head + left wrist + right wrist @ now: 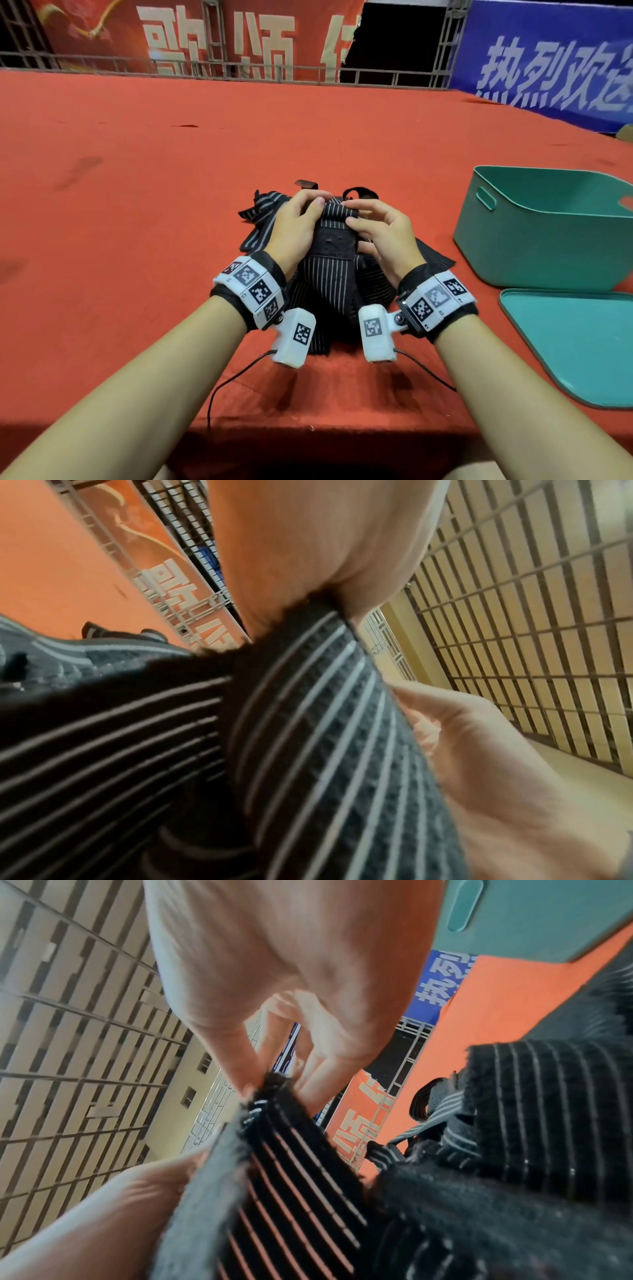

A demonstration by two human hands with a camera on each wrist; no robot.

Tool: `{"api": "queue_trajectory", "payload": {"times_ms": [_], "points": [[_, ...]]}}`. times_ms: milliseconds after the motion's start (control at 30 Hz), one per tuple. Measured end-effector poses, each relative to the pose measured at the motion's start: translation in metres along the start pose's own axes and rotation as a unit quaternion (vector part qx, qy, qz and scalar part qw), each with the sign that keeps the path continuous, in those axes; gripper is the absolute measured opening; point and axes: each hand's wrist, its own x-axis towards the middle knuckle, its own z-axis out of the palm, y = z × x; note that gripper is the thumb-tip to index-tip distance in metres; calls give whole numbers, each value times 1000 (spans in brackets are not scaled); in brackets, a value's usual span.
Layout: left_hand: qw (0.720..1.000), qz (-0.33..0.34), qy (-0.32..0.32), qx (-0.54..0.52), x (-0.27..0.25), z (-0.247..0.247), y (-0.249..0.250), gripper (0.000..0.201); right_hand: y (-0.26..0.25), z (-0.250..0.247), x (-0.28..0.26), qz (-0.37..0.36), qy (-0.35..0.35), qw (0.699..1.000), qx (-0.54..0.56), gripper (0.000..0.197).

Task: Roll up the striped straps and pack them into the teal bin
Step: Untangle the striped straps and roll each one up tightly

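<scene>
Striped strap (337, 219) pinched at its end by left hand (296, 222) and right hand (383, 233) fingers.

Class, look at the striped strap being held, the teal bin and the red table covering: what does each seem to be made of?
Striped strap: probably woven elastic fabric, matte; ribbed weave and fuzzy edge show in the wrist views. Teal bin: likely moulded plastic, smooth satin; rounded corners, cut-out handle. Red table covering: seemingly felt-like cloth, matte, with scuff marks.

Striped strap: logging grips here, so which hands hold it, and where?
Both: left hand and right hand pinch the striped strap at its far end's corners.
</scene>
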Motion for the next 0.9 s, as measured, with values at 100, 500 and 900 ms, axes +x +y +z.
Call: {"api": "queue_trajectory", "payload": {"times_ms": [100, 500, 900], "points": [[1000, -12, -13, -5, -1, 1, 1, 22, -3, 5, 0, 45, -1, 998, 35, 20], [997, -16, -6, -80, -5, 2, 10, 33, -11, 32, 7, 7, -19, 997, -69, 30], [989, -136, -56, 18, 0, 0, 6, 71, 7, 9, -3, -90, -8, 992, -94, 22]]}}
